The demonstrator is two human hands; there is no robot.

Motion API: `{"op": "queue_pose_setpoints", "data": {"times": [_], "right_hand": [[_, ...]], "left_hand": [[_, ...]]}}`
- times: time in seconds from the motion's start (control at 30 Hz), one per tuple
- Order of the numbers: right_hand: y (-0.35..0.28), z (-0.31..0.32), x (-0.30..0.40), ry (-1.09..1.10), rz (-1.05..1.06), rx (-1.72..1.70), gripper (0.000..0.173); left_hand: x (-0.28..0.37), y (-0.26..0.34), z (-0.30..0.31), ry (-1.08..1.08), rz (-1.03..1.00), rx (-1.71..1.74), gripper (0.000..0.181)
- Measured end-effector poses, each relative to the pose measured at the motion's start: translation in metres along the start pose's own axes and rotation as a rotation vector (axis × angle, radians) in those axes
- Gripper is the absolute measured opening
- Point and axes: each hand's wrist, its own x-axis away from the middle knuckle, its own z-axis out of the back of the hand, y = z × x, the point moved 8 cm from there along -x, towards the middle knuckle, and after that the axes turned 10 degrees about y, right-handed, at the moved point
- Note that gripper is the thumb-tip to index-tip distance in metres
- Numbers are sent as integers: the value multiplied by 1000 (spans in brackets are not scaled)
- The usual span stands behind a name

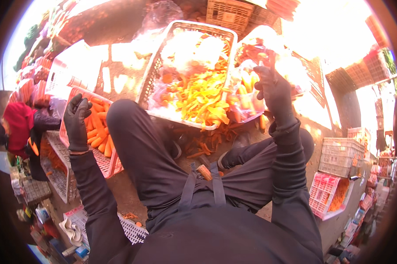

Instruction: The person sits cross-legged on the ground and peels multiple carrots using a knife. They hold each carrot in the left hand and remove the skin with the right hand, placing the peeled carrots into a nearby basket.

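My left hand (76, 120), in a dark glove, is raised over the edge of a pink plastic crate (115, 166). Its fingers are half curled and I see nothing in them. Peeled carrots (101, 132) fill that crate. To the right, my gloved right hand (276, 90) is lifted beside a clear plastic bag of carrots (249, 95). A thin upright shape rises at its fingers, too washed out to name. Before my knees stands a white plastic crate (182, 121) holding yellow-orange peelings (201, 95) and clear plastic. A carrot piece (205, 172) shows between my apron straps.
At the left a person in a red garment (18, 123) has a carrot (33, 147) near a hand. Peelings (206, 142) litter the ground by my shoes. Stacked crates (340, 156) and a tilted crate (322, 196) stand right; another crate (134, 227) lies behind my left arm.
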Motion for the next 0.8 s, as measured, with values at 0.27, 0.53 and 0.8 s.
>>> {"op": "queue_pose_setpoints", "data": {"times": [0.27, 0.53, 0.8], "right_hand": [[-5, 101, -6, 311, -95, -190, 41], [0, 130, 4, 391, -70, -170, 39], [4, 149, 5, 472, -131, -283, 40]], "left_hand": [[89, 94, -267, -697, -158, -2, 42], [200, 7, -513, -1189, 149, -116, 28], [239, -65, -629, -997, -537, -830, 30]]}}
